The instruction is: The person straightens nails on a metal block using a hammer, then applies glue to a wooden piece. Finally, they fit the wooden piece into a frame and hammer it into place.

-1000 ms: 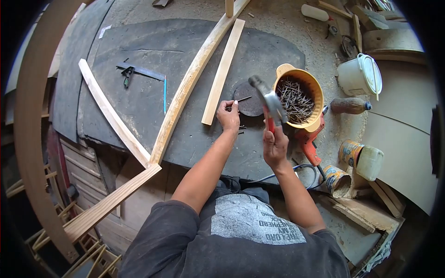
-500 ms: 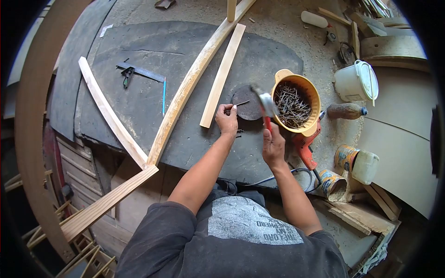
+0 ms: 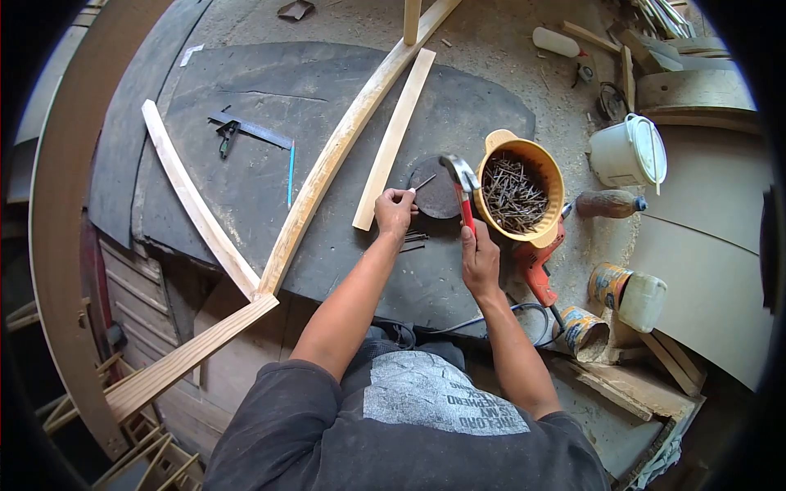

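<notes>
Between its thumb and fingers, my left hand (image 3: 395, 214) pinches a nail (image 3: 425, 182), whose far part lies over a dark round metal disc (image 3: 438, 204). My right hand (image 3: 481, 262) grips the red handle of a claw hammer (image 3: 463, 182); the hammer's head is raised over the right side of the disc. Several loose nails (image 3: 414, 240) lie on the dark board just below my left hand. Right of the hammer stands a yellow tub (image 3: 560, 168) filled with many nails.
A wooden strip (image 3: 397, 135) and a curved beam (image 3: 336, 151) lie left of the disc. Farther left are a combination square (image 3: 254, 129) and a blue pencil (image 3: 291, 176). An orange power drill (image 3: 536, 266) sits below the tub, with a white bucket (image 3: 610, 155) and brown bottle (image 3: 606, 204) to the right.
The hammer, blurred earlier, is now sharp, its head slightly farther left. My left hand has shifted slightly left and down with the nail, and more of the loose nails show beneath it.
</notes>
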{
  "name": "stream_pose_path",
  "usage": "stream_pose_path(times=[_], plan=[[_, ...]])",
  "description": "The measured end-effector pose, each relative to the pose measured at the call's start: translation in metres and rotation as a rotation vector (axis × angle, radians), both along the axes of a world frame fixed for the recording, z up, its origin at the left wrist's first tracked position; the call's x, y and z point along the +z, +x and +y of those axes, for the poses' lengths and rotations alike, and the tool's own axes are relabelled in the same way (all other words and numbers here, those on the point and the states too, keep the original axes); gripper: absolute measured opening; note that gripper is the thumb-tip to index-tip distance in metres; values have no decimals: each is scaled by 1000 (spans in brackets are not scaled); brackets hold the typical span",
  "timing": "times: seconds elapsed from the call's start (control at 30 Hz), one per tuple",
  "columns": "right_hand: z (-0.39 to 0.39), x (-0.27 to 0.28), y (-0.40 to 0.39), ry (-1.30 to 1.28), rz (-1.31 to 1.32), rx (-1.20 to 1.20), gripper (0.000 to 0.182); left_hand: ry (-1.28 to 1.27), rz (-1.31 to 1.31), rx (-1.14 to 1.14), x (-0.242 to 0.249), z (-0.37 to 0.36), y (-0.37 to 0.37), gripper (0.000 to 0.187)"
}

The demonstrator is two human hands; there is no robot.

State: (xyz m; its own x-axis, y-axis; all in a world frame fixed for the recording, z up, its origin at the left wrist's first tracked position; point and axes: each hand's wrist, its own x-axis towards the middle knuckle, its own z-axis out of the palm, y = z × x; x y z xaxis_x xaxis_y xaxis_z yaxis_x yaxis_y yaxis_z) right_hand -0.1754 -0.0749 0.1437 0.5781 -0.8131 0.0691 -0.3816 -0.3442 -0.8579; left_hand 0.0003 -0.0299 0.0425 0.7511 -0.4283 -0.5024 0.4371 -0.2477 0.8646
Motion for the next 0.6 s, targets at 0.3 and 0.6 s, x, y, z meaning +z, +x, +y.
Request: stream_pose_path(times=[0.3,0.6], plan=[[-9,-60,-22,87,299,9,28,-5,-40,-14,-1,1,7,16],[8,-93,-54,92,285,-51,29,-2,-345,-348,19,39,30,11]])
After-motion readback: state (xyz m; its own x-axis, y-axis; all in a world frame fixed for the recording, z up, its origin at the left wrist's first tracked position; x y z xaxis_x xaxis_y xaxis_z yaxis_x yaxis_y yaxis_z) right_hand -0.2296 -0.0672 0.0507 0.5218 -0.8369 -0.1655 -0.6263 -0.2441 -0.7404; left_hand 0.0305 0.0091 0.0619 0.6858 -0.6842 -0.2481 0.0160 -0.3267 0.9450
